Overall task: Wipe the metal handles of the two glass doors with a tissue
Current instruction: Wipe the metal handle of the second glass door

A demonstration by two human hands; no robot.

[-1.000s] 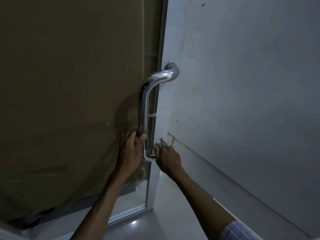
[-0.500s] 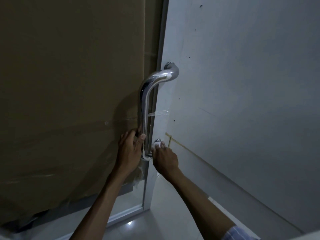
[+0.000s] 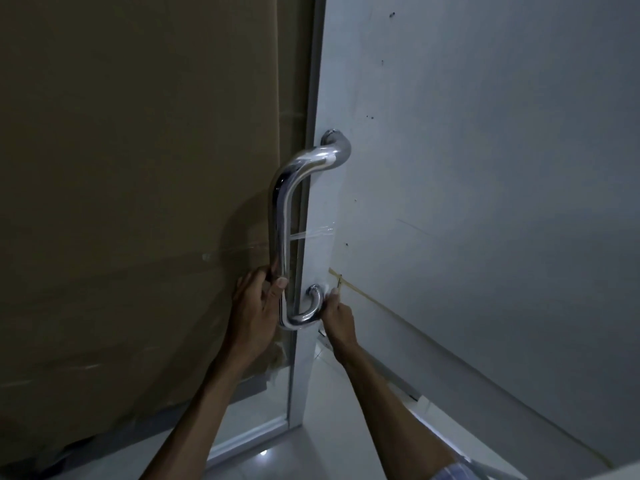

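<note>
Head view — close, tilted upward at the door handle (image 3: 282, 237).

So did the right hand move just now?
Yes. The right hand slid to the right, off the lower mount of the handle; that mount was covered before and now shows.

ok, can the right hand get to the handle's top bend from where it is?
Probably yes. The right hand sits by the metal handle at its lower mount; the top bend is bare, with nothing between. The left hand grips low down.
</note>
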